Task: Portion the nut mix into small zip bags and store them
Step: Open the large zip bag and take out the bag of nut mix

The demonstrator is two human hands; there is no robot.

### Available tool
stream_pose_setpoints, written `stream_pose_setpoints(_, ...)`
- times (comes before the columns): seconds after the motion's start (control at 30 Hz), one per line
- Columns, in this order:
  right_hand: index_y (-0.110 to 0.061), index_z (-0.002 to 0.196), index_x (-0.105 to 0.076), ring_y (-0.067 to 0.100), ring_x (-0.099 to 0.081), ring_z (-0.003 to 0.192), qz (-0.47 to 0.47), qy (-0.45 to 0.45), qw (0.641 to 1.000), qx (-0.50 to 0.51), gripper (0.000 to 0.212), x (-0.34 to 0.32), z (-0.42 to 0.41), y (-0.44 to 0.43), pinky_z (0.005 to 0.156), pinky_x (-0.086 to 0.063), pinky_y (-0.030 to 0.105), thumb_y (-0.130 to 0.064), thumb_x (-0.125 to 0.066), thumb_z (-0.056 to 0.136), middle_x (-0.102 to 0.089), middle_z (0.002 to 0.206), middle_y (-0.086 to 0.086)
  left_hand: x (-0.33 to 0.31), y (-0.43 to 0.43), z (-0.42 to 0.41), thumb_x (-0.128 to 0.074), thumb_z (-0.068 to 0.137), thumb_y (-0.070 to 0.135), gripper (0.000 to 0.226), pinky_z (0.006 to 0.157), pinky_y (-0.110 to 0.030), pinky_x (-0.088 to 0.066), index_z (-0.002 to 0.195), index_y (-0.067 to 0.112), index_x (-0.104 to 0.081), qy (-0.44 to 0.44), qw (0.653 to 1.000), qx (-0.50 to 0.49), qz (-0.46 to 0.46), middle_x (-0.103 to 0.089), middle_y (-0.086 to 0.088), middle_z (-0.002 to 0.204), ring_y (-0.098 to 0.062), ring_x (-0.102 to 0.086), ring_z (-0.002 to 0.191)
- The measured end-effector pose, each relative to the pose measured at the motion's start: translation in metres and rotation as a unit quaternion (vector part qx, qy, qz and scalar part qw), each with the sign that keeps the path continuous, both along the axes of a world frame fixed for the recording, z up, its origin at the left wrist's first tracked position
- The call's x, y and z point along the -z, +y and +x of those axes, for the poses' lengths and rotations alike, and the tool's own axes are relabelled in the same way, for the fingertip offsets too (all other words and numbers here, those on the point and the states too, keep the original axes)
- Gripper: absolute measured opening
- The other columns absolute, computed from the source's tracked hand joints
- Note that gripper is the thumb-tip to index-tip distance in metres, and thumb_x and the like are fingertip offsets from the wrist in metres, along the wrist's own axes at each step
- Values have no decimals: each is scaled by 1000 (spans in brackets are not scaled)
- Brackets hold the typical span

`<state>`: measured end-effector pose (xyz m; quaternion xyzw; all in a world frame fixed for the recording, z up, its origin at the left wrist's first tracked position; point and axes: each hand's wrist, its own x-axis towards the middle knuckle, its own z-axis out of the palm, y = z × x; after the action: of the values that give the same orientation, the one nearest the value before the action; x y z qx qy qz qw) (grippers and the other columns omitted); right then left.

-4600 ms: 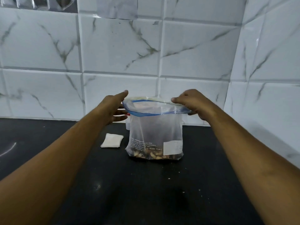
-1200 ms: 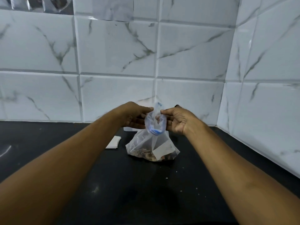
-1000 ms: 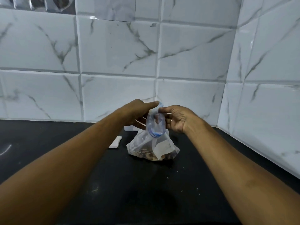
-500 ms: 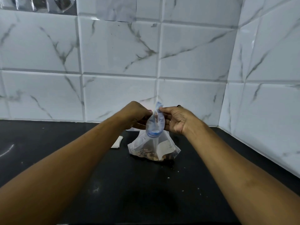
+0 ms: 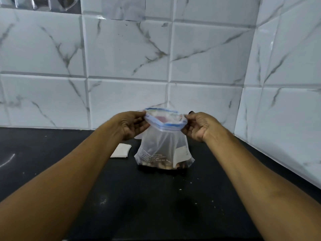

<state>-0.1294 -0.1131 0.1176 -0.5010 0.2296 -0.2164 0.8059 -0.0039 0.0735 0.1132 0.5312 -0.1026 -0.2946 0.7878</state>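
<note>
Bag (image 5: pixel 157 145) with few nuts (image 5: pixel 163 166) stands on the desk (image 5: pixel 139 202), left grip (image 5: pixel 132 126) and right grip (image 5: pixel 198 127) pinching its mouth wide, unsealed and not yet stored.

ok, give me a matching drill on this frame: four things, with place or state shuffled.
Things
1. zip bag
2. nut mix
3. white flat packet
4. left hand

Place or state
A. lies flat on the counter, left of the bag
B. pinches the left side of the bag's rim
C. stands on the counter, mouth open
D. sits at the bottom of the bag

Pairs: 1-C, 2-D, 3-A, 4-B
</note>
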Motion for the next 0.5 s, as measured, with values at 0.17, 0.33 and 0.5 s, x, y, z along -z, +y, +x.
stream_pose_setpoints(0.17,-1,102,-63,24,-68,76,126,-57,989,50,13,0,-7,-26,60,-58,42,3,-51,104,-70,92,13,2,17,16,-58,102,4,13,56,-34,-63,92,-3,-64,112,985,-65,-113,-69,-11,88,-23,-73,68)
stream_pose_setpoints(0.33,3,97,-59,21,-62,64,211,-81,971,81,19,-6,-3,-28,50,-56,43,5,-41,105,-65,88,12,-5,13,5,-48,101,-7,14,69,-35,-61,94,-9,-60,198,945,-108,-236,-68,-19,94,-29,-70,83)
stream_pose_setpoints(0.5,-10,81,-44,13,-35,48,231,-98,961,112,22,-18,4,-33,54,-46,23,5,-35,94,-42,71,5,-9,5,4,-54,99,2,5,44,-30,-57,101,2,-59,157,967,-75,-188,-64,-12,83,-21,-64,50)
